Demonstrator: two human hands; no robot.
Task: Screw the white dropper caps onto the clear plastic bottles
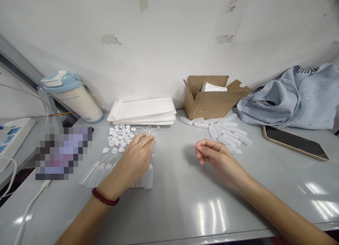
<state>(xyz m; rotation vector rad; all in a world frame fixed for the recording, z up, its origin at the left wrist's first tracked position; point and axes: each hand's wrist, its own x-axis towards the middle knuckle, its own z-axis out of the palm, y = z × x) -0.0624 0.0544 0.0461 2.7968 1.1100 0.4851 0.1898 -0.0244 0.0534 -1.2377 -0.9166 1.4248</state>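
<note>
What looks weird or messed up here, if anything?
Some tape scraps on the wall look torn and ragged. The plastic bottles near the cardboard box lie jumbled on their sides, unlike the row by the left hand. Nothing looks spilled.

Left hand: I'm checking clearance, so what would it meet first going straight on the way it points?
Probably the white tips, just past the left hand; whether they touch is unclear.

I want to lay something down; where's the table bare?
Bare: between the left hand and right hand, down to the table edge; between the right forearm and phone. Crowded: around the left hand, with caps and bottles; beyond the right hand, more bottles and box.
</note>
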